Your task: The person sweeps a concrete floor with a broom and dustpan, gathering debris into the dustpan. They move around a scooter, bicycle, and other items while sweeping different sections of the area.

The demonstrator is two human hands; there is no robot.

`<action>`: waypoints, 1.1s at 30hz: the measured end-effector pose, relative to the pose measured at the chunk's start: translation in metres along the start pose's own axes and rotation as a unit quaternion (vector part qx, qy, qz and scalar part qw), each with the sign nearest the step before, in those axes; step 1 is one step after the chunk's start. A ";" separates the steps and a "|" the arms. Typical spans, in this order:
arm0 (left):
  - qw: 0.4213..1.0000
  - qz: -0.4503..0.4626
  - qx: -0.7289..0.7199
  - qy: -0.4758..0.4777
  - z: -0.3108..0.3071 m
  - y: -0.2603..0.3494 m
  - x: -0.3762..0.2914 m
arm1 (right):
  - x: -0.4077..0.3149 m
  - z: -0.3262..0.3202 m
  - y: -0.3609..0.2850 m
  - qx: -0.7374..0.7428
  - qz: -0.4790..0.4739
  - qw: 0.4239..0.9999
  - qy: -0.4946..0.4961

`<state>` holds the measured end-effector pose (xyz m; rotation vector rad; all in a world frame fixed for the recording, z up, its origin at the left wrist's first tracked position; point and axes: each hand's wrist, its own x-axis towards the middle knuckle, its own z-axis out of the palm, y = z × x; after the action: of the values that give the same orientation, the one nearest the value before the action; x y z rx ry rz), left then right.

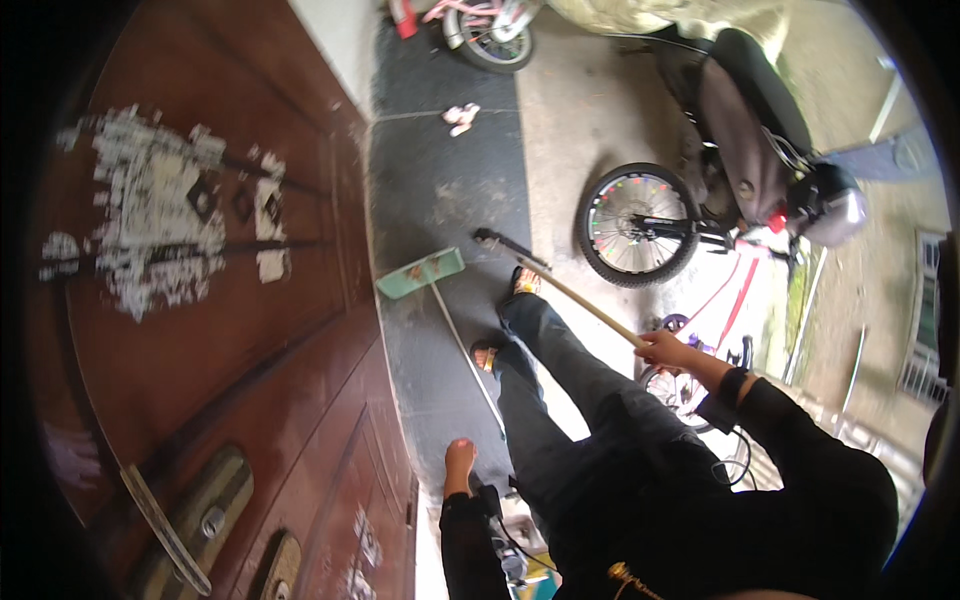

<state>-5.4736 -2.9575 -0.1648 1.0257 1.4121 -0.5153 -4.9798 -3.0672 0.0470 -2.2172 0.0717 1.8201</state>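
My right hand [666, 351] is closed around the pale yellow handle of a broom [592, 309]. The broom's dark head rests on the floor beyond my sandalled feet. My left hand [460, 454] is curled beside the door, with nothing visible in it. Between that hand and my legs, the thin white handle of a green long-handled dustpan [421, 273] slants down, its upper end near my left leg and apart from the hand. Brown debris marks the pan. Farther along the dark floor strip lies a small crumpled pinkish-white item [461, 118].
A reddish-brown door [300, 330] with patches of white residue and a metal handle [165, 529] stands close on the left. On the right are a bicycle wheel [637, 225], a covered scooter [742, 157] and a pink bicycle frame. Another small wheel [495, 41] stands at the far end.
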 end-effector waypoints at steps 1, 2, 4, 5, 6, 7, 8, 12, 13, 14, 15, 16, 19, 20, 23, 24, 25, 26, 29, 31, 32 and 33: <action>0.997 -0.008 0.069 -0.028 -0.004 0.001 -0.001 | -0.003 0.007 0.008 0.005 -0.007 1.000 0.004; 0.999 0.005 0.023 -0.038 -0.009 0.002 -0.004 | -0.005 0.013 0.015 -0.002 -0.011 1.000 0.014; 0.999 -0.001 0.007 -0.043 -0.021 0.006 -0.012 | -0.007 0.022 0.025 0.017 0.003 1.000 0.024; 0.999 -0.001 0.006 -0.034 -0.028 0.010 -0.012 | -0.007 0.024 0.029 0.011 -0.002 1.000 0.015; 0.999 0.000 0.008 -0.044 -0.036 0.014 -0.010 | -0.006 0.028 0.032 0.021 -0.006 1.000 0.021; 0.999 -0.008 0.026 -0.044 -0.040 0.017 -0.008 | -0.005 0.029 0.034 0.013 -0.007 1.000 0.022; 0.999 -0.017 -0.032 -0.022 -0.041 0.019 -0.005 | -0.004 0.032 0.037 0.025 -0.004 0.999 0.023; 0.998 -0.030 0.043 -0.039 -0.043 0.025 0.010 | -0.002 0.041 0.044 0.031 -0.021 0.999 0.025; 0.997 -0.030 0.040 -0.051 -0.043 0.027 0.013 | -0.003 0.044 0.046 0.028 -0.017 0.999 0.019; 0.997 -0.033 0.038 -0.064 -0.041 0.030 0.014 | -0.004 0.047 0.048 0.044 -0.011 0.999 0.023; 0.995 -0.042 0.055 -0.074 -0.041 0.034 0.016 | -0.005 0.050 0.050 0.042 -0.015 0.999 0.014; 0.996 -0.024 0.030 -0.075 -0.040 0.039 0.014 | -0.006 0.052 0.052 0.034 -0.019 0.999 0.028; 0.997 0.003 0.025 -0.069 -0.038 0.060 0.008 | -0.009 0.056 0.059 0.027 -0.030 0.999 0.033; 0.997 0.002 0.036 -0.073 -0.038 0.069 0.006 | -0.009 0.056 0.061 0.029 -0.040 0.998 0.034; 0.997 0.025 0.054 -0.055 -0.036 0.091 0.001 | -0.006 0.056 0.069 0.047 -0.045 0.997 0.033; 0.997 0.035 0.057 -0.044 -0.035 0.096 0.001 | -0.005 0.057 0.071 0.051 -0.047 0.997 0.029; 0.995 0.045 0.067 -0.051 -0.034 0.099 0.001 | -0.003 0.058 0.074 0.044 -0.051 0.997 0.033; 0.994 0.054 0.076 -0.057 -0.033 0.101 0.002 | -0.001 0.057 0.075 0.035 -0.054 0.997 0.038; 0.996 0.032 0.054 -0.065 -0.026 0.099 0.003 | 0.001 0.057 0.078 0.035 -0.058 0.997 0.032; 0.996 0.021 0.049 -0.070 -0.023 0.091 0.003 | -0.001 0.056 0.078 0.038 -0.056 0.997 0.029; 0.995 0.025 0.058 -0.073 -0.023 0.086 0.004 | -0.002 0.056 0.077 0.037 -0.054 0.997 0.030; 0.994 0.030 0.067 -0.076 -0.023 0.079 0.006 | -0.003 0.055 0.075 0.040 -0.047 0.998 0.027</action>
<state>-5.4203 -2.8974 -0.1453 1.1086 1.2214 -0.6369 -5.0487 -3.1268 0.0270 -2.1772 0.0488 1.6786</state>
